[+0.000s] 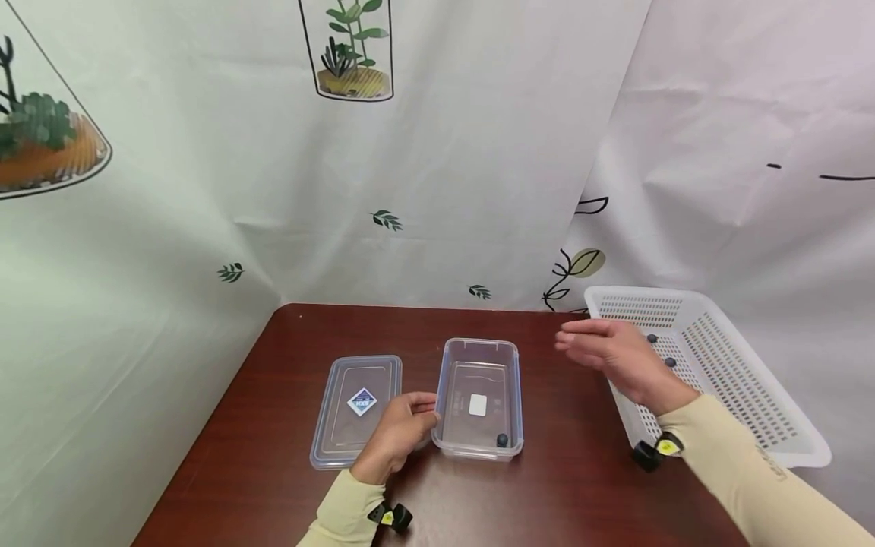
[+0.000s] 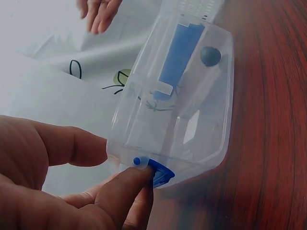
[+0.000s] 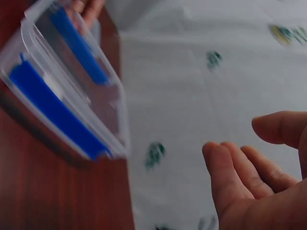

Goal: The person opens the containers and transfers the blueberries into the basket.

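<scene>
A clear plastic food container (image 1: 478, 380) with blue side latches stands lidless on the table, a small dark ball (image 1: 502, 440) in its near right corner. At the container's left side my left hand (image 1: 399, 433) pinches the rim and a blue latch (image 2: 162, 173) between thumb and fingers. My right hand (image 1: 625, 361) is raised near the left edge of the white basket (image 1: 748, 365), fingers extended and thumb apart. Nothing shows between its fingers in the right wrist view. Two more dark balls (image 1: 671, 362) lie in the basket, which the right hand and forearm partly cover.
A clear lid (image 1: 338, 444) with a blue-and-white label lies flat left of the container. The dark red wooden table (image 1: 547, 486) meets a white printed curtain (image 1: 465, 190) at the back. The basket stands at the table's right side.
</scene>
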Demonstrator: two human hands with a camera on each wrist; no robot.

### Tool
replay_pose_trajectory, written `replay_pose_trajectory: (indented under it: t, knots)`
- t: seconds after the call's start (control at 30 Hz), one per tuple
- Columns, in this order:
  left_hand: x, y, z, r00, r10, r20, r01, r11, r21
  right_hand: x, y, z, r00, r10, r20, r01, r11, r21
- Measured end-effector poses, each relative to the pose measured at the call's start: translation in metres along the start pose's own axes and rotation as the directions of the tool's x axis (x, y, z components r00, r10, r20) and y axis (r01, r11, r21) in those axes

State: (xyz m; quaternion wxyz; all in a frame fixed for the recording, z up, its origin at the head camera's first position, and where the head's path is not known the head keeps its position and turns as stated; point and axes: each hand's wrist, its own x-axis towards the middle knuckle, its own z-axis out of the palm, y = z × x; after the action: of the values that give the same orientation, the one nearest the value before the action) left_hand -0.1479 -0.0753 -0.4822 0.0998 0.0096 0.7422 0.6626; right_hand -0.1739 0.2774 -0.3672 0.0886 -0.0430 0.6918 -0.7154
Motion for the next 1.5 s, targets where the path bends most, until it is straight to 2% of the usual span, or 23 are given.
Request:
replay_pose_trajectory:
  t: [0.13, 0.23, 0.3, 0.4, 0.5, 0.6, 0.7, 0.87, 1.0, 1.3, 1.5]
  knots:
    - [0.001, 0.0, 0.0, 1.0, -0.001, -0.005, 0.001, 1.0, 0.008, 0.018, 0.01, 0.032, 0.996, 0.067, 0.061, -0.061, 0.993, -0.101]
    - [0.0, 0.0, 0.0, 1.0, -0.001, -0.002, 0.001, 1.0, 0.01, 0.031, 0.02, 0.051, 0.989, 0.107, 0.107, -0.084, 0.976, -0.199]
    - [0.0, 0.0, 0.0, 1.0, -0.003, 0.001, 0.003, 1.0, 0.006, 0.038, 0.027, 0.061, 0.985, 0.119, 0.128, -0.074, 0.948, -0.311]
    - [-0.001, -0.001, 0.001, 1.0, 0.0, 0.005, 0.0, 1.0, -0.002, 0.048, 0.039, 0.075, 0.976, 0.136, 0.17, -0.042, 0.883, -0.467]
    - [-0.001, -0.002, 0.001, 1.0, -0.002, 0.005, 0.002, 1.0, -0.021, 0.053, 0.05, 0.088, 0.959, 0.188, 0.211, -0.053, 0.853, -0.519]
    - [-0.001, -0.002, 0.001, 1.0, 0.007, 0.009, -0.007, 0.999, -0.032, 0.056, 0.059, 0.098, 0.939, 0.238, 0.247, -0.083, 0.857, -0.509]
    - [-0.001, -0.001, 0.002, 1.0, 0.005, 0.007, -0.004, 0.999, -0.037, 0.059, 0.068, 0.105, 0.932, 0.256, 0.256, -0.091, 0.85, -0.519]
    - [-0.002, 0.0, 0.002, 1.0, -0.001, 0.005, 0.001, 1.0, -0.029, 0.063, 0.081, 0.118, 0.928, 0.272, 0.255, -0.11, 0.853, -0.511]
    - [-0.002, -0.001, 0.001, 1.0, -0.001, 0.013, 0.001, 1.0, -0.022, 0.064, 0.091, 0.128, 0.927, 0.28, 0.251, -0.134, 0.869, -0.477]
    - [-0.003, -0.001, 0.0, 1.0, 0.003, 0.007, -0.003, 1.0, -0.016, 0.064, 0.106, 0.143, 0.947, 0.257, 0.194, -0.161, 0.899, -0.408]
    - [-0.004, -0.001, 0.0, 1.0, 0.004, 0.008, -0.004, 1.0, -0.018, 0.062, 0.115, 0.151, 0.926, 0.311, 0.215, -0.241, 0.924, -0.298]
